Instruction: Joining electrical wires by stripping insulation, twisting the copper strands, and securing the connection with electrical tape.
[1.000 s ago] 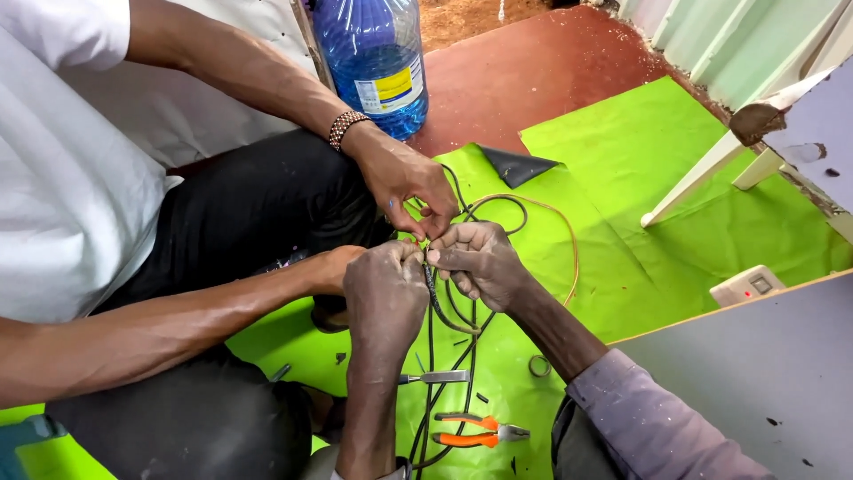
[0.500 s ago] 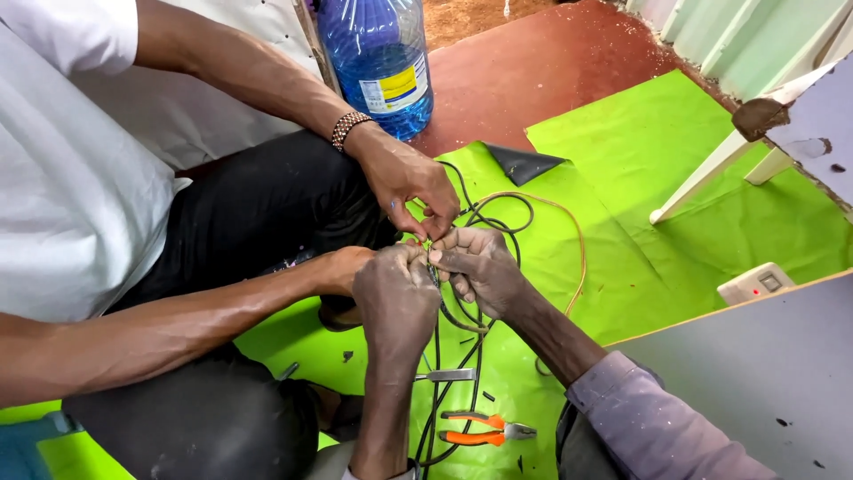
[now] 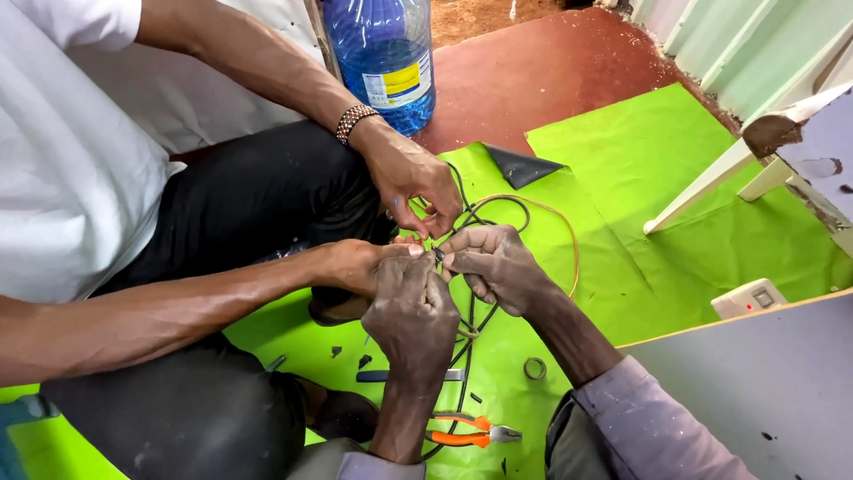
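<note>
Green sheet: bright plastic or paper covers the floor under everything; I look down on it from the head camera.
Co-worker: a person in a white shirt and black trousers sits at the left; both of their hands reach into the same knot of wire as mine, one with a beaded wristband.
Left hand: mine, coming up from the bottom edge, fingers closed together on the wires, back of the hand toward the camera.
Wires: a tangle of thin black and tan cable, held up at the middle where all four hands meet, its loops trailing onto the sheet behind and below.
Right hand: mine, lilac sleeve, fingertips pinched shut on the wire end, touching the left hand.
Handling: I judge the wires light, limp and springy, apt to slip and to re-tangle; best gripped close to the end being worked, pinched between thumb and forefinger, not on the loose loops.
Pliers: orange handles, lying on the sheet below my hands, untouched.
Bottle: large blue water bottle standing at top centre, well apart.
Switch: white wall fitting at the right, beside a grey board.
</note>
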